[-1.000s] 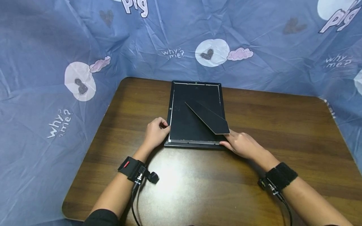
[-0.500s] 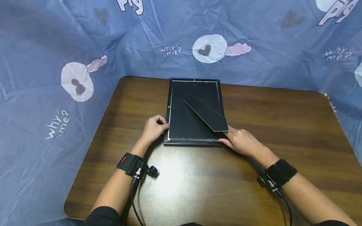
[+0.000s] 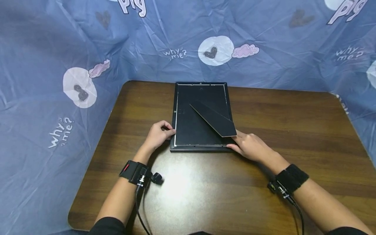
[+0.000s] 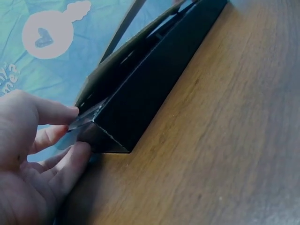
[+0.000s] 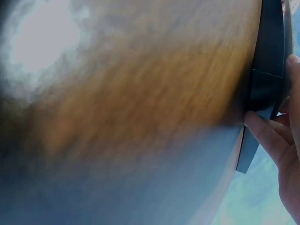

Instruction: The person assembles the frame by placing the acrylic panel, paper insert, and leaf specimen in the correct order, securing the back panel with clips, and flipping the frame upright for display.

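A black picture frame [image 3: 188, 137] lies back side up at the far middle of the table, its silvery inner edging showing. On its back, a black easel stand [image 3: 215, 120] slants out toward the lower right corner. My left hand [image 3: 158, 135] holds the frame's left side near the bottom; in the left wrist view its thumb and fingertips pinch around the frame corner [image 4: 140, 98]. At the lower right corner, my right hand [image 3: 252, 148] grips the frame's side, partly hidden under the stand. Its thumb lies along the bottom edge.
The brown wooden table [image 3: 279, 130] has rounded corners. A blue printed cloth [image 3: 152, 39] hangs behind it and along the left. Cables [image 3: 138, 209] run from both wrist cameras toward the near side of the table.
The head view shifts slightly. Both hands stay at the same places on the picture frame, and the easel stand keeps its angle.
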Demonstrator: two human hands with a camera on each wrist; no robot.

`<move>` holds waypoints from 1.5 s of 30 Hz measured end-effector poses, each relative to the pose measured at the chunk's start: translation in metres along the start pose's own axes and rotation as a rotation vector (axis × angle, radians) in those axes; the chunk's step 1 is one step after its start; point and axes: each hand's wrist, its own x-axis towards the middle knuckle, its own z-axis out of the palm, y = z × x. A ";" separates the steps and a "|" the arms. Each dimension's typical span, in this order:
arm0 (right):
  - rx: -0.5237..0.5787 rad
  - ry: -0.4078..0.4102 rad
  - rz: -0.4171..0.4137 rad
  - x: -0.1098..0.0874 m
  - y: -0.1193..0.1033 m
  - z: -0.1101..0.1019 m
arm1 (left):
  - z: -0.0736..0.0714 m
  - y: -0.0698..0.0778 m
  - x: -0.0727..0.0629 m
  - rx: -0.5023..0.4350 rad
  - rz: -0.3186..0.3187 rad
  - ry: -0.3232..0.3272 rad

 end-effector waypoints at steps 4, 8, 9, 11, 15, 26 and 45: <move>0.014 -0.016 0.032 -0.003 -0.001 -0.001 | 0.002 -0.001 0.001 0.009 -0.006 -0.015; 0.037 -0.013 0.075 -0.007 0.000 0.001 | 0.003 0.002 0.001 -0.036 -0.018 -0.035; 0.040 -0.009 0.084 -0.008 0.000 0.001 | 0.004 0.004 0.001 -0.043 -0.018 -0.043; 0.039 0.000 0.093 -0.010 0.001 0.002 | 0.004 0.006 0.001 -0.045 -0.015 -0.058; 0.023 0.018 0.077 -0.013 0.002 0.003 | 0.004 0.007 0.002 0.027 0.015 -0.085; 0.017 -0.034 0.173 0.000 0.002 -0.009 | 0.002 0.015 0.003 0.191 0.054 -0.084; -0.023 -0.161 0.225 0.013 -0.012 -0.012 | 0.024 0.022 -0.033 0.832 0.327 -0.028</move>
